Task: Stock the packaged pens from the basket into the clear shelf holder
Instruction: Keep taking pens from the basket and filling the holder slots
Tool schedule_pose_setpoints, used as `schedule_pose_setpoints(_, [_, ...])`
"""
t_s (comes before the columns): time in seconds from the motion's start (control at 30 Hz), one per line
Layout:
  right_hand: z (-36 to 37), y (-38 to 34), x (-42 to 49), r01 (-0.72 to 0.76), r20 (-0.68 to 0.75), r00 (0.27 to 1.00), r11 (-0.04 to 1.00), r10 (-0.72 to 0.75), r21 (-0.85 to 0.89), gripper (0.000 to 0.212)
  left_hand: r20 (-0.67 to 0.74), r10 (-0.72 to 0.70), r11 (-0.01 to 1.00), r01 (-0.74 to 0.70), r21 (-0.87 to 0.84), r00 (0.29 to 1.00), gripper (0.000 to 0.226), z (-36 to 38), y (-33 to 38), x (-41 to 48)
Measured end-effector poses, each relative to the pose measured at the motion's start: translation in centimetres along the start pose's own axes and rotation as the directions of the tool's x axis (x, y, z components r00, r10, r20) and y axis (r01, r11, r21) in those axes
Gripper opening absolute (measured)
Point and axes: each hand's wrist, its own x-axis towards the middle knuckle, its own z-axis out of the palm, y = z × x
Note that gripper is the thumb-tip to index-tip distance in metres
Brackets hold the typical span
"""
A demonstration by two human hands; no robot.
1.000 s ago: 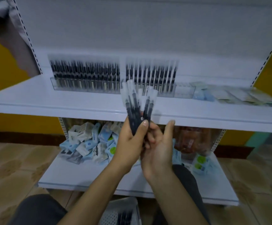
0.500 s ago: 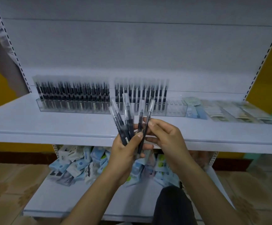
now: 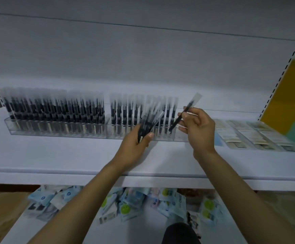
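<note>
My left hand (image 3: 136, 143) grips a bunch of packaged black pens (image 3: 149, 123) in clear sleeves, just in front of the clear shelf holder (image 3: 58, 133). My right hand (image 3: 198, 128) pinches a single packaged pen (image 3: 189, 108), tilted, with its lower tip over the holder's right end. The holder runs along the white shelf (image 3: 55, 155) and stands full of upright pens on the left and middle; its rightmost slots look unfilled. The basket is out of view.
Flat packets in clear trays (image 3: 254, 136) lie to the right of the holder on the same shelf. Several blue and green packets (image 3: 131, 203) are heaped on the lower shelf. Perforated uprights (image 3: 282, 71) frame the shelf at both sides.
My right hand has pulled one pen out of the bunch and carried it right toward the holder's end. My left hand has moved forward to the holder. The view has risen.
</note>
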Motion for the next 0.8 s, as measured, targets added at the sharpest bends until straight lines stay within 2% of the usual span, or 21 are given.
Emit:
schedule_pose_setpoints(0.1, [0.8, 1.1, 1.8, 0.078, -0.007, 0.997, 0.991, -0.079, -0.104, 0.018, 0.045, 0.016, 0.999, -0.018, 0.046, 0.999, 0.028, 0.2, -0.7, 0.7])
schedule_pose_setpoints(0.23, [2.4, 2.3, 3.4, 0.130, -0.011, 0.991, 0.977, -0.134, -0.168, 0.011, -0.017, -0.031, 0.993, 0.029, -0.114, 0.999, 0.022, 0.1, -1.3, 0.7])
schedule_pose_setpoints(0.33, [3.2, 2.8, 3.8, 0.186, -0.001, 0.981, 0.947, -0.192, -0.261, 0.005, -0.026, -0.082, 0.979, 0.076, -0.191, 0.996, 0.041, -0.1, -1.7, 0.8])
schedule_pose_setpoints(0.37, [3.4, 2.8, 4.0, 0.200, 0.007, 0.978, 0.935, -0.207, -0.292, 0.004, -0.020, -0.085, 0.980, 0.080, -0.183, 0.996, 0.039, -0.2, -1.7, 0.8])
schedule_pose_setpoints(0.5, [3.5, 2.5, 4.8, 0.255, 0.064, 0.965, 0.866, -0.253, -0.430, 0.007, -0.038, -0.051, 0.978, 0.042, -0.204, 0.998, 0.008, -0.3, -1.6, 0.9])
schedule_pose_setpoints(0.67, [3.5, 3.7, 4.5, 0.267, 0.125, 0.963, 0.817, -0.237, -0.511, 0.006, -0.061, -0.056, 0.952, 0.035, -0.304, 0.997, 0.004, -0.4, -1.7, 0.9])
schedule_pose_setpoints(0.8, [3.6, 4.8, 4.1, 0.247, 0.123, 0.969, 0.797, -0.215, -0.551, 0.009, -0.084, -0.092, 0.918, 0.052, -0.393, 0.992, 0.024, -0.5, -2.0, 1.0])
